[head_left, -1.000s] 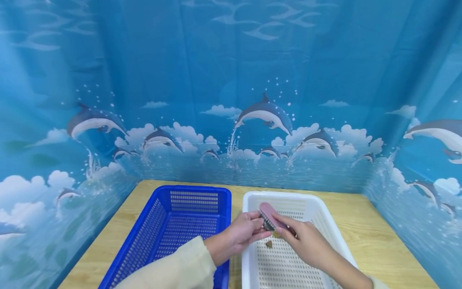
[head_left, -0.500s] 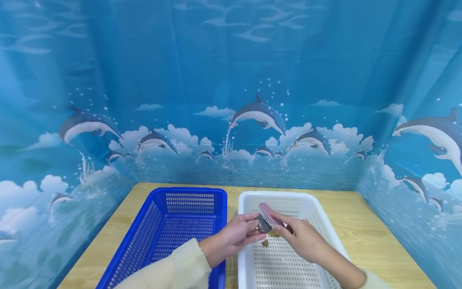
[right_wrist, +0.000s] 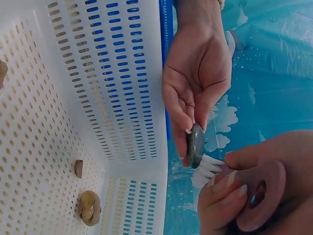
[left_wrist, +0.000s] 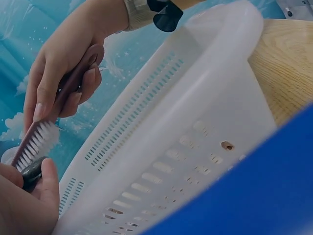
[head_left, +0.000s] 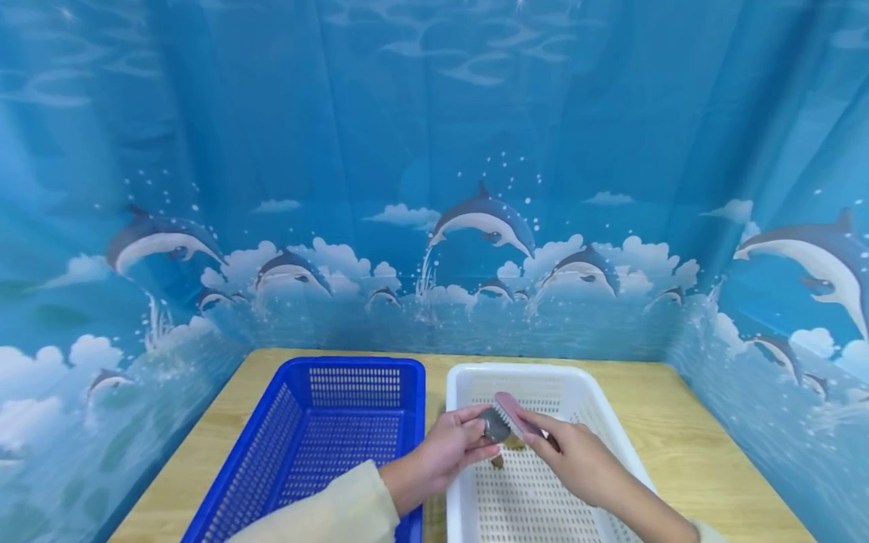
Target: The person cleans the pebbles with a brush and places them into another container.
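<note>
A flat, dark grey stone (head_left: 496,427) is pinched by the fingers and thumb of my left hand (head_left: 440,451), over the white basket (head_left: 456,483). My right hand (head_left: 578,461) grips a pink brush (head_left: 514,412) by its loop handle. In the right wrist view, the brush's white bristles (right_wrist: 209,166) meet the lower edge of the stone (right_wrist: 196,146). The left wrist view has the bristles (left_wrist: 38,142) just above the stone (left_wrist: 33,172), which is partly hidden by the left hand's fingers.
On the white basket's floor lie a yellowish-brown stone (right_wrist: 90,208), a small brown one (right_wrist: 78,169) and another brown one (right_wrist: 2,73) at the frame edge. A blue basket (head_left: 356,363) stands to the left on the wooden table (head_left: 699,430). A dolphin-print curtain (head_left: 380,151) surrounds the table.
The brush has shifted slightly right relative to the stone. More of the stone's flat face shows now, where the brush covered much of it before. Both hands keep their holds.
</note>
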### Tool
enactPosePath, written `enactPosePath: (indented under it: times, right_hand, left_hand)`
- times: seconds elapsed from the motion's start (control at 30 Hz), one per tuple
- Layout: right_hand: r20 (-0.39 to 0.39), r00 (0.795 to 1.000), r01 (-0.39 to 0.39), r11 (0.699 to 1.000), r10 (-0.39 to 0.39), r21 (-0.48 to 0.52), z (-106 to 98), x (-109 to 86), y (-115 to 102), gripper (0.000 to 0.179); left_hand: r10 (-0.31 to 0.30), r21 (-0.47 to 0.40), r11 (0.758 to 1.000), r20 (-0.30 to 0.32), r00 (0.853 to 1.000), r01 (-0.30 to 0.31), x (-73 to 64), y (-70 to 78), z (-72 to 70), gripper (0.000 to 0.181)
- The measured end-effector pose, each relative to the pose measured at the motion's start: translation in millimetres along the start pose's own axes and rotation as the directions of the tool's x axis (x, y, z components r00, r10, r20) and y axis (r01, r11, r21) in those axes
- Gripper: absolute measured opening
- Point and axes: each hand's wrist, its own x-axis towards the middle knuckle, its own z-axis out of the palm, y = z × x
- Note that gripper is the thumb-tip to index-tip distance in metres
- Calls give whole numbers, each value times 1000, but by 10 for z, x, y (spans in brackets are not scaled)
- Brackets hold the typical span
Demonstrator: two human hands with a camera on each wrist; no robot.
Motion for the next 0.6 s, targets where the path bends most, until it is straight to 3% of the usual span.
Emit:
enactPosePath:
  times: [0.33,0.6]
  right_hand:
    - [-15,999,49,998,-49,-35,38,-21,-41,43]
    - [34,998,51,998,-50,-26,-7,6,-13,41]
  left_hand:
    - [-20,30,999,34,999,19,29,22,-32,41]
    - [-54,172,984,17,998,51,35,-29,-38,40]
